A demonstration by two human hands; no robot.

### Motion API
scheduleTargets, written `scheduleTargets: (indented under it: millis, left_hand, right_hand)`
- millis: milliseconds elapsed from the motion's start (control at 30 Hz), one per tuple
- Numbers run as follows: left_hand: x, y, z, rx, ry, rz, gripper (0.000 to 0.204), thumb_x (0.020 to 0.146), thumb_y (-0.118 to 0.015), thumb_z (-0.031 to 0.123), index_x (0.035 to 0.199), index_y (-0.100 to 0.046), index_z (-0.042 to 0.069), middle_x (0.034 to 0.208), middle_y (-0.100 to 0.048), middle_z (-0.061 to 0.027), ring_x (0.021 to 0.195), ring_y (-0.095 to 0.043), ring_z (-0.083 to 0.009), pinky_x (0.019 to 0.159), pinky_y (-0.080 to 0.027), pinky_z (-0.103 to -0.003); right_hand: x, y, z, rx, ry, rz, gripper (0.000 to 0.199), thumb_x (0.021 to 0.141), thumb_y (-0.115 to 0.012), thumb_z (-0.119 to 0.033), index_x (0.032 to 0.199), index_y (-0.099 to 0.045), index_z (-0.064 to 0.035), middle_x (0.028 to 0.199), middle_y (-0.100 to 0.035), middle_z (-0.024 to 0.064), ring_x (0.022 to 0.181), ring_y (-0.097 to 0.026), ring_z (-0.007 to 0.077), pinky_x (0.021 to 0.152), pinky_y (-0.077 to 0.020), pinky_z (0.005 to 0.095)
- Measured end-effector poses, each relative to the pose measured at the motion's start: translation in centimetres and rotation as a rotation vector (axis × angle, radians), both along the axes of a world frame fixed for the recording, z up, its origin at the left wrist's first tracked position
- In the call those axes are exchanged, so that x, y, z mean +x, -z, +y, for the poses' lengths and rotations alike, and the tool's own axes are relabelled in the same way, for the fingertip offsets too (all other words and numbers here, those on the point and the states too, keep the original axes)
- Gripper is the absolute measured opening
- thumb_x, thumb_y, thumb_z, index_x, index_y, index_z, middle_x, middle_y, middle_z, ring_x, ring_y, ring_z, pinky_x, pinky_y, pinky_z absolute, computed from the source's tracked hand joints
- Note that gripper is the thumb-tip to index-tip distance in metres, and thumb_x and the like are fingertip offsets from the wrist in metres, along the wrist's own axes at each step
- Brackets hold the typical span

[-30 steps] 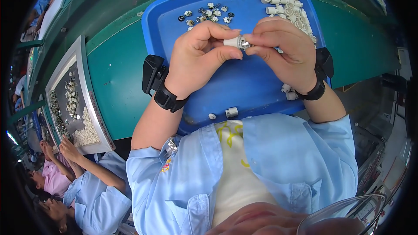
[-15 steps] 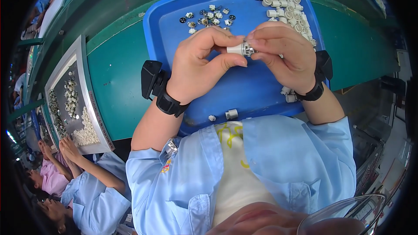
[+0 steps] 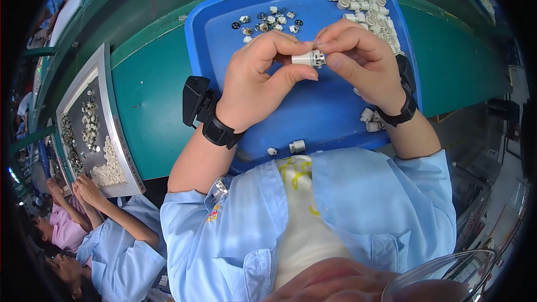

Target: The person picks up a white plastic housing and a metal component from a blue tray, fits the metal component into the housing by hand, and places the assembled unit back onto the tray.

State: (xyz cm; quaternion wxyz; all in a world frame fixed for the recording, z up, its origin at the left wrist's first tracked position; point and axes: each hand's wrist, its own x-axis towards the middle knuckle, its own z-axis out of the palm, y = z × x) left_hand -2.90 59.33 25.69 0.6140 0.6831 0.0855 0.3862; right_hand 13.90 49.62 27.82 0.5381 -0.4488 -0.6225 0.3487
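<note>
Over the blue tray [image 3: 193,28], my left hand [image 3: 260,75] pinches a small white cylindrical part [image 3: 302,60] between thumb and fingers. The part lies sideways, and its slotted metal end [image 3: 318,58] points to my right hand [image 3: 366,67]. My right fingers curl around that metal end, the thumb beside it and the fingertips just above. Exactly where they touch is hard to see. Behind my hands in the tray lies a loose group of small white, black and metal pieces [image 3: 271,20]. Several white cylinders [image 3: 375,17] stand and lie packed at the tray's far right.
Near the tray's front edge lie a white cylinder [image 3: 297,146] and a small white piece [image 3: 272,151]. More cylinders [image 3: 372,120] lie by my right wrist. Left on the green bench [image 3: 148,117] stands a metal-framed tray [image 3: 120,134] of small parts, where a co-worker's hands [image 3: 88,191] work.
My right hand has shifted: its fingertips moved up and its thumb moved slightly away from the metal end. My left hand keeps its grip on the white part, nearly in place.
</note>
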Motion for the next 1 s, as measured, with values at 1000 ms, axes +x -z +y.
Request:
scheduleTargets:
  millis: [1000]
  left_hand:
    - [-0.5,-1.2,-0.7,0.463,-0.092,0.061,0.026,0.069,-0.072,0.012,0.081,-0.051,0.002,0.078,-0.057,-0.0107,0.069,-0.056,-0.0262,0.063,-0.045,-0.033]
  right_hand:
    - [-1.6,1.5,-0.1,-0.292,-0.238,0.528,0.031,0.084,-0.060,-0.029,0.100,-0.043,-0.0084,0.103,-0.042,0.0039,0.099,-0.041,0.0126,0.088,-0.0325,0.0266]
